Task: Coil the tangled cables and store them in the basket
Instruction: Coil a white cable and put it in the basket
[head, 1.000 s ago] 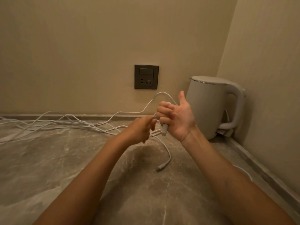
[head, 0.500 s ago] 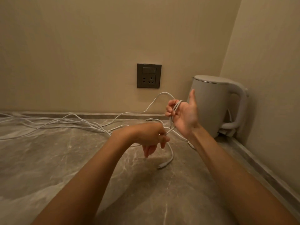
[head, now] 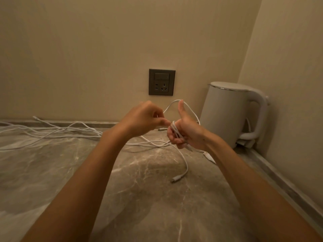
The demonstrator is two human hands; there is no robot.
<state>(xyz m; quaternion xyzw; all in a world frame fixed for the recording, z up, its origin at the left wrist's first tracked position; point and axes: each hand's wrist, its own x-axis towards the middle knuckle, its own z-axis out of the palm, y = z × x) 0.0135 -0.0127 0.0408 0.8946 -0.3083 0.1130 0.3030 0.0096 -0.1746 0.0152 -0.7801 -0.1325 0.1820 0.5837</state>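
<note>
Several thin white cables (head: pixel 57 132) lie tangled across the marble counter from the left edge to the middle. My right hand (head: pixel 186 131) has its thumb up and its fingers curled, with a few turns of white cable (head: pixel 175 131) wound round them. My left hand (head: pixel 146 118) is raised just left of it and pinches the same cable near the wound turns. A loop of that cable arcs over my right thumb. One free end with a connector (head: pixel 176 179) lies on the counter below my hands. No basket is in view.
A white electric kettle (head: pixel 229 112) stands on its base in the right corner. A dark wall socket (head: pixel 161 82) sits on the back wall above my hands. The marble counter (head: pixel 122 198) meets walls at the back and right.
My left hand rose from below my right hand to beside it, carrying the cable up. More cable now sits wound round my right fingers.
</note>
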